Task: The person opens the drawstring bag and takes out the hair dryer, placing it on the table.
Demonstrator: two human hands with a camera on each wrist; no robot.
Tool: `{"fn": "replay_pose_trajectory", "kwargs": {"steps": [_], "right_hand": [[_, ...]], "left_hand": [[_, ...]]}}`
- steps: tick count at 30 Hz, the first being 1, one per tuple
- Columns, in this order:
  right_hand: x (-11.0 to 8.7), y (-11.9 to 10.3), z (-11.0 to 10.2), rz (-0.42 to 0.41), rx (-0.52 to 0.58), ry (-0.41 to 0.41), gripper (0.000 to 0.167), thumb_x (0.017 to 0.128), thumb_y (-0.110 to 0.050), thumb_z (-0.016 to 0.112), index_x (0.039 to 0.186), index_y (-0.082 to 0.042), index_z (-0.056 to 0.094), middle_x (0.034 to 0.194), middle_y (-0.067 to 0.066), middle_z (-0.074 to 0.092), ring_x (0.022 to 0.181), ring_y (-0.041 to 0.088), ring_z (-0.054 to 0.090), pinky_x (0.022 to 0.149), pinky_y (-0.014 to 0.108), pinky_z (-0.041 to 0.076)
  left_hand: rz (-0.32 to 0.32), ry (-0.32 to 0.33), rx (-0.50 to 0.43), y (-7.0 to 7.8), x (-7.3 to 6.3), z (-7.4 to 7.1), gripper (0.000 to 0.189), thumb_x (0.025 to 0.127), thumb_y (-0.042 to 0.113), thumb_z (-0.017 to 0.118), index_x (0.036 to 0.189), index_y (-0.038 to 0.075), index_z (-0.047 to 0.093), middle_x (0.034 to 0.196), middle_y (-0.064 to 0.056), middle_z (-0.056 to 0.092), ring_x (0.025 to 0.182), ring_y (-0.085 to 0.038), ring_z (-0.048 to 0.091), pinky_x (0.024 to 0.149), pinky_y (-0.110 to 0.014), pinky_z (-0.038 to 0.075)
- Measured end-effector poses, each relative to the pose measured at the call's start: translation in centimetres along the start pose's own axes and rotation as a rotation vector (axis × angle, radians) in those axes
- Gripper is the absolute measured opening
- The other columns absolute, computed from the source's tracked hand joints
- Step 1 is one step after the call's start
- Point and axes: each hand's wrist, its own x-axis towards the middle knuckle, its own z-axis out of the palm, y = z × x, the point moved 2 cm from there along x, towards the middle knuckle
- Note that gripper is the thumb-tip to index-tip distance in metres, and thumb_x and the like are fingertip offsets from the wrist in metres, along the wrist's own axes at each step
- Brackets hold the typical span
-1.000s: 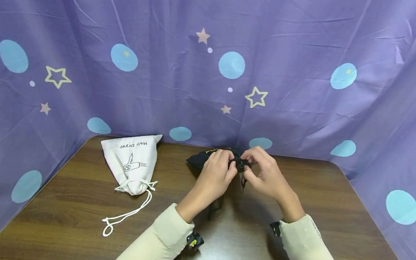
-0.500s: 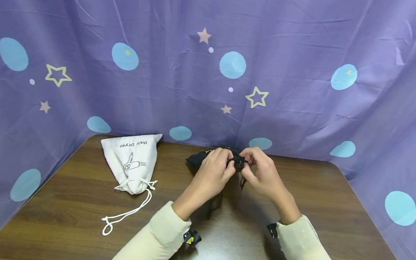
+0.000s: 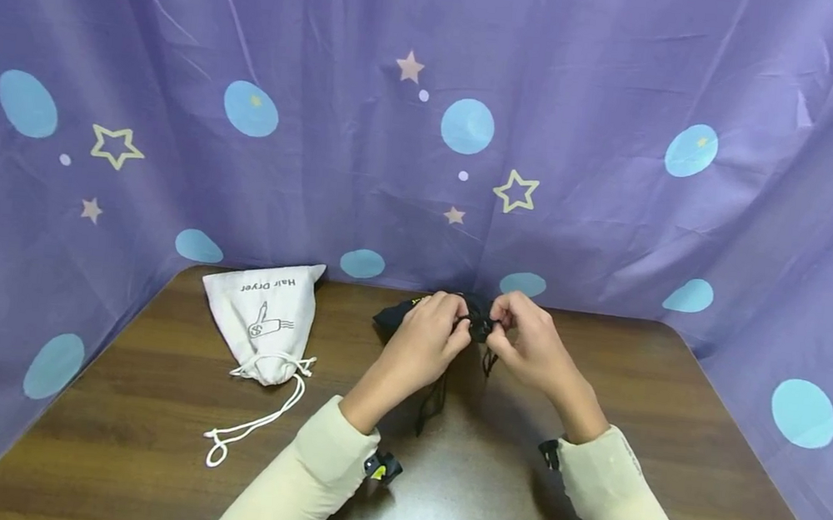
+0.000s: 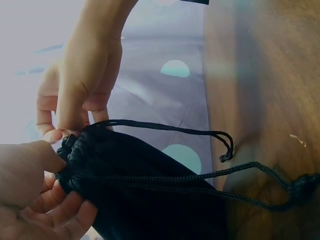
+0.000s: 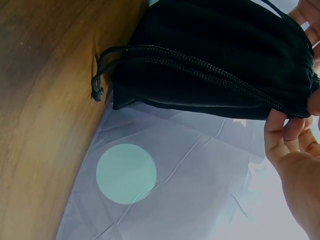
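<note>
A black drawstring bag (image 5: 200,60) is at the back middle of the table, its gathered mouth between both hands. My left hand (image 3: 427,334) pinches one side of the mouth between thumb and fingers. On the opposite side, my right hand (image 3: 532,344) pinches the gathered edge. In the left wrist view the bag's black cords (image 4: 165,178) hang from both sides of the mouth in knotted loops. Yellow lettering on the bag is mostly covered by my left hand in the head view.
A white drawstring bag (image 3: 258,312) marked "Hair Dryer" lies at the back left, its white cord (image 3: 261,421) trailing toward the front. The brown wooden table (image 3: 143,435) ends against a purple patterned curtain (image 3: 355,120) at the back.
Both hands stay at the black bag's mouth. The right hand has shifted slightly right, its fingers drawn closer together, and the left forearm has edged a little left.
</note>
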Motion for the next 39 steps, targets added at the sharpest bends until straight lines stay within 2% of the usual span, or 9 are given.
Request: {"fn": "replay_pose_trajectory", "kwargs": {"steps": [5,11,15,19,23,28,33,39], "right_hand": [[0.1,0.0,-0.1,-0.014,-0.039,0.007,0.02,0.077,0.009,0.057,0.091,-0.005,0.057,0.081,0.003,0.053,0.072,0.014,0.054,0.063,0.021,0.045],[-0.1,0.0,-0.2,-0.032,-0.033,0.007,0.023,0.076,0.012,0.057,0.093,-0.003,0.058,0.082,0.004,0.054,0.073,0.013,0.055,0.067,0.016,0.044],[-0.1,-0.2,0.0,-0.053,-0.035,0.002,0.022,0.076,0.012,0.057,0.093,-0.002,0.057,0.082,0.004,0.053,0.073,0.013,0.055,0.065,0.02,0.046],[0.0,-0.5,0.5,-0.089,-0.063,-0.014,0.022,0.075,0.011,0.058,0.093,-0.002,0.054,0.082,0.005,0.051,0.073,0.013,0.051,0.06,0.027,0.045],[0.2,-0.8,0.8,-0.112,-0.12,-0.032,0.023,0.076,0.01,0.058,0.094,-0.002,0.052,0.082,0.004,0.047,0.073,0.013,0.045,0.061,0.027,0.04],[0.5,-1.1,0.9,-0.133,-0.18,-0.044,0.026,0.074,0.012,0.059,0.095,-0.002,0.051,0.083,0.004,0.047,0.074,0.015,0.044,0.063,0.03,0.04],[0.4,-0.8,0.7,-0.157,-0.222,-0.028,0.027,0.073,0.013,0.058,0.096,0.0,0.052,0.085,0.007,0.05,0.077,0.02,0.047,0.067,0.035,0.042],[0.2,-0.5,0.5,-0.106,-0.175,-0.02,0.018,0.08,0.005,0.058,0.095,-0.003,0.057,0.089,0.007,0.054,0.08,0.018,0.048,0.067,0.032,0.042]], "left_hand": [[-0.007,0.004,-0.006,-0.1,0.2,-0.1,0.009,0.097,0.012,0.065,0.1,0.004,0.063,0.092,-0.006,0.062,0.083,-0.022,0.059,0.075,-0.038,0.05],[-0.071,0.009,-0.038,-0.1,0.1,0.2,0.025,0.094,0.027,0.076,0.101,0.006,0.064,0.094,-0.006,0.063,0.086,-0.021,0.062,0.077,-0.037,0.051],[-0.1,0.029,-0.041,-0.1,0.0,0.3,0.022,0.091,0.022,0.079,0.096,0.008,0.063,0.091,-0.006,0.063,0.084,-0.021,0.062,0.076,-0.037,0.051],[-0.077,0.086,0.027,0.2,-0.1,0.3,0.019,0.084,0.012,0.078,0.088,0.008,0.06,0.083,-0.005,0.06,0.075,-0.021,0.059,0.069,-0.036,0.051],[-0.045,0.146,0.109,0.5,-0.2,0.3,0.018,0.076,0.006,0.073,0.084,0.007,0.056,0.078,-0.004,0.055,0.069,-0.021,0.053,0.064,-0.035,0.049],[-0.033,0.161,0.174,1.0,-0.3,0.0,0.019,0.069,0.004,0.07,0.083,0.008,0.056,0.078,-0.004,0.054,0.068,-0.021,0.053,0.061,-0.035,0.049],[-0.016,0.16,0.191,1.1,-0.3,-0.4,0.019,0.069,0.002,0.069,0.082,0.009,0.058,0.079,-0.004,0.055,0.069,-0.022,0.055,0.061,-0.035,0.05],[0.006,0.182,0.15,0.5,-0.2,-1.0,0.015,0.073,0.002,0.071,0.085,0.008,0.062,0.079,-0.005,0.058,0.067,-0.021,0.055,0.062,-0.035,0.05]]}}
